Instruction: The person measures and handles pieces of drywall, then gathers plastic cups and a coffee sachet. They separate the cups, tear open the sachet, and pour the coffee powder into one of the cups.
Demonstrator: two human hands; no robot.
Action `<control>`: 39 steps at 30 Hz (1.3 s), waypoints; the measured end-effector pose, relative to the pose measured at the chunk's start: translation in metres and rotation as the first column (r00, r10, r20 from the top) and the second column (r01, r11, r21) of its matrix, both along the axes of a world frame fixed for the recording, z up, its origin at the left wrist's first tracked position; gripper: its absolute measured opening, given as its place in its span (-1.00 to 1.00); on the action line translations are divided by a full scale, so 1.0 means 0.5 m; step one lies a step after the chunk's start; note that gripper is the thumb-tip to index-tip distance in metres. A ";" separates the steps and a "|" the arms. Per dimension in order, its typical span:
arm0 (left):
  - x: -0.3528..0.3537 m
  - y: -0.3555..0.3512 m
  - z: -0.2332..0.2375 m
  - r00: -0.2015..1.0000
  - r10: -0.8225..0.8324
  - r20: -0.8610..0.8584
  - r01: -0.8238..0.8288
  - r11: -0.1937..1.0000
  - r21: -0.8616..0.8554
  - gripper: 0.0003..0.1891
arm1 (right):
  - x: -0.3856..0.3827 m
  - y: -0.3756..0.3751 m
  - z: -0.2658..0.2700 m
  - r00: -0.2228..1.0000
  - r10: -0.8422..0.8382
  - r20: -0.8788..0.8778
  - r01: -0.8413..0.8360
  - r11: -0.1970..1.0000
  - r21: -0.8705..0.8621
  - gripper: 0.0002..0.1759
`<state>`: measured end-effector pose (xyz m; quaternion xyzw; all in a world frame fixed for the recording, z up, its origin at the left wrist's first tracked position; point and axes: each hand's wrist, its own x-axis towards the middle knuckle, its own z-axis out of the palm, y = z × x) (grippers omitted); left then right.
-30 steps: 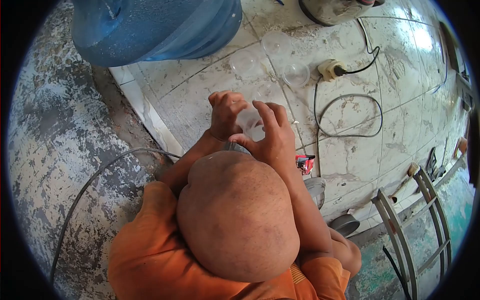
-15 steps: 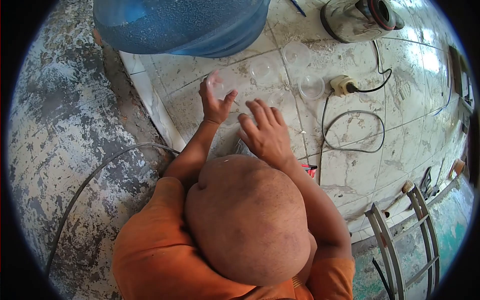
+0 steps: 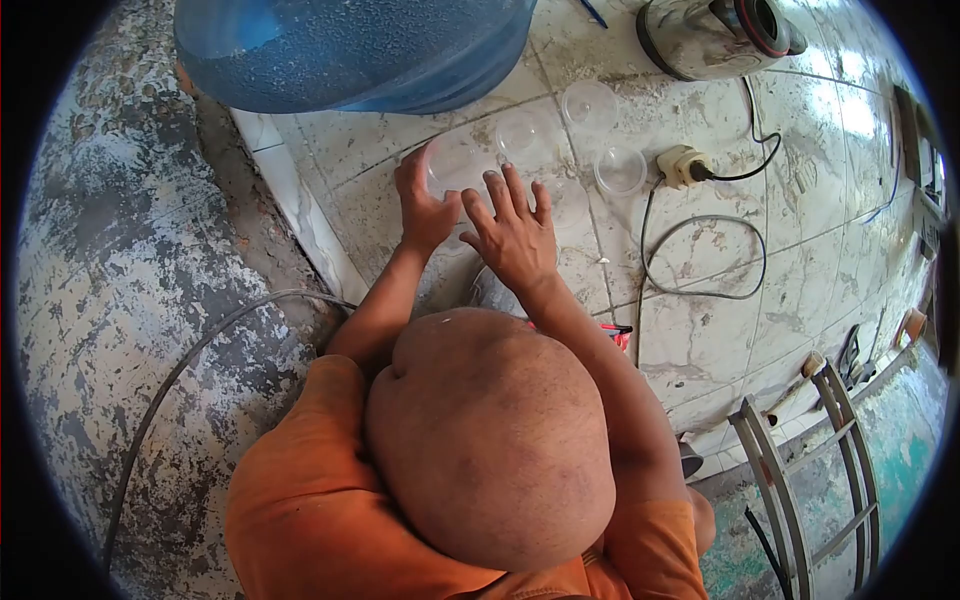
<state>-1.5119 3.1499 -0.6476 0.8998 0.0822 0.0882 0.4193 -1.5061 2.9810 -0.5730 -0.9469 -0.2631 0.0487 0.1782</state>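
Observation:
A clear round plastic container (image 3: 458, 165) is in my left hand (image 3: 428, 205), whose thumb and fingers curve around its left side. Beside it, my right hand (image 3: 512, 235) has its fingers spread, back upward and nothing visibly in it; the fingertips are near the container. Beyond the hands, more clear round containers lie on the tiles: one (image 3: 524, 135) ahead, a second (image 3: 590, 105) farther off, a third (image 3: 620, 171) to the right. Another faint one (image 3: 567, 200) is just right of my right hand.
A big blue water bottle (image 3: 360, 55) fills the far left. At the far right lies an electric kettle (image 3: 700, 45). A cream plug adapter (image 3: 683, 167) and looped cable (image 3: 705, 296) rest on the tiled floor (image 3: 700, 350). A metal ladder-like frame (image 3: 765, 470) is at lower right.
My right hand has moved forward and slightly left, closer to the left hand, with fingers spreading. The left hand has shifted slightly and still holds the container.

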 end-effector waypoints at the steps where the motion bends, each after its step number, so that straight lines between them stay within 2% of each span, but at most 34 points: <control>1: -0.004 -0.002 -0.003 1.000 0.016 0.006 -0.016 1.000 0.011 -0.28 | -0.002 -0.001 0.002 1.000 0.000 0.019 0.000 1.000 -0.006 -0.26; 5: -0.041 -0.008 -0.002 0.993 0.114 0.013 -0.114 0.993 0.000 -0.32 | -0.012 -0.004 0.029 0.999 -0.026 0.045 0.024 0.999 0.032 -0.27; 7: -0.055 -0.003 -0.004 0.987 0.161 -0.011 -0.160 0.986 0.043 -0.36 | -0.026 -0.022 0.054 0.996 -0.092 0.016 0.088 0.981 0.171 -0.35; 8: -0.058 -0.002 -0.002 0.986 0.163 -0.013 -0.162 0.986 0.045 -0.36 | -0.044 -0.037 0.059 0.996 -0.090 0.014 0.087 0.981 0.172 -0.35; 10: -0.066 -0.006 0.002 0.979 0.192 -0.072 -0.188 0.980 0.058 -0.42 | -0.100 -0.090 0.065 0.979 -0.176 -0.104 0.196 0.952 0.237 -0.46; 12: -0.066 -0.006 -0.002 0.981 0.182 -0.068 -0.177 0.982 0.069 -0.44 | -0.181 -0.168 0.040 0.945 -0.180 -0.272 0.245 0.943 0.227 -0.52; 13: -0.068 -0.005 -0.004 0.983 0.172 -0.066 -0.167 0.983 0.081 -0.45 | -0.209 -0.208 0.036 0.941 -0.193 -0.279 0.258 0.940 0.221 -0.52; 15: -0.071 0.001 -0.021 0.985 0.168 -0.049 -0.163 0.983 0.085 -0.47 | -0.263 -0.271 0.043 0.901 -0.289 -0.324 0.289 0.956 -0.048 -0.45; 18: -0.081 0.008 -0.032 0.985 0.174 -0.002 -0.173 0.983 0.065 -0.50 | -0.286 -0.310 0.067 0.787 -0.439 -0.433 0.334 0.894 -0.298 -0.27; 19: -0.073 0.015 -0.032 0.976 0.210 0.050 -0.213 0.975 0.069 -0.52 | -0.291 -0.317 0.066 0.775 -0.466 -0.426 0.356 0.880 -0.316 -0.27; 21: -0.066 0.030 -0.013 0.972 0.233 0.027 -0.234 0.970 0.069 -0.53 | -0.313 -0.325 0.059 0.747 -0.450 -0.490 0.254 0.874 -0.415 -0.26; 23: -0.052 0.029 0.022 0.964 0.266 0.019 -0.267 0.960 0.087 -0.54 | -0.332 -0.330 0.054 0.737 -0.464 -0.490 0.272 0.869 -0.413 -0.31; 25: -0.038 0.027 0.057 0.938 0.346 0.000 -0.346 0.938 0.004 -0.59 | -0.342 -0.339 0.046 0.773 -0.371 -0.515 0.130 0.887 -0.444 -0.35; 26: -0.029 0.029 0.068 0.933 0.361 0.006 -0.360 0.933 -0.020 -0.59 | -0.354 -0.347 0.035 0.769 -0.384 -0.512 0.147 0.885 -0.443 -0.35; 27: -0.021 0.034 0.081 0.939 0.343 0.009 -0.342 0.939 -0.025 -0.59 | -0.370 -0.359 0.022 0.747 -0.339 -0.572 0.116 0.914 -0.390 -0.43; 29: 0.014 0.029 0.127 0.933 0.347 0.096 -0.304 0.902 -0.307 -0.58 | -0.382 -0.378 0.016 0.721 -0.313 -0.618 0.109 0.933 -0.344 -0.50; 30: 0.028 0.023 0.150 0.920 0.340 0.195 -0.257 0.899 -0.355 -0.60 | -0.389 -0.386 0.019 0.733 -0.289 -0.616 0.113 0.944 -0.309 -0.57; 31: 0.042 0.013 0.184 0.925 0.327 0.196 -0.242 0.900 -0.362 -0.60 | -0.395 -0.391 0.024 0.749 -0.263 -0.609 0.114 0.955 -0.273 -0.64; 32: 0.052 0.004 0.227 0.944 0.257 0.209 -0.152 0.896 -0.417 -0.61 | -0.390 -0.383 0.051 0.733 -0.312 -0.604 0.178 0.945 -0.273 -0.75; 33: 0.062 -0.003 0.274 0.955 0.188 0.228 -0.062 0.882 -0.466 -0.62 | -0.408 -0.385 0.044 0.732 -0.322 -0.601 0.190 0.943 -0.274 -0.75; 34: 0.072 -0.009 0.323 0.955 0.180 0.237 -0.050 0.883 -0.467 -0.62 | -0.426 -0.390 0.025 0.778 -0.291 -0.557 0.109 0.936 -0.336 -0.78; 35: 0.079 -0.016 0.376 0.974 0.066 0.218 0.054 0.863 -0.502 -0.61 | -0.437 -0.397 0.015 0.820 -0.253 -0.514 0.032 0.916 -0.399 -0.80; 36: 0.087 -0.023 0.428 0.977 -0.050 0.206 0.156 0.830 -0.536 -0.60 | -0.432 -0.408 0.017 0.824 -0.259 -0.504 0.044 0.916 -0.399 -0.80; 37: 0.096 -0.030 0.480 0.974 -0.059 0.217 0.169 0.829 -0.533 -0.60 | -0.423 -0.419 0.028 0.715 -0.195 -0.672 -0.064 0.938 -0.340 -0.82; 38: 0.100 -0.037 0.532 0.959 -0.208 0.192 0.280 0.798 -0.533 -0.57 | -0.415 -0.432 0.044 0.570 -0.123 -0.812 -0.161 0.953 -0.258 -0.83; 39: 0.105 -0.047 0.580 0.921 -0.353 0.166 0.384 0.752 -0.536 -0.53 | -0.402 -0.454 0.072 0.576 -0.127 -0.807 -0.151 0.954 -0.258 -0.83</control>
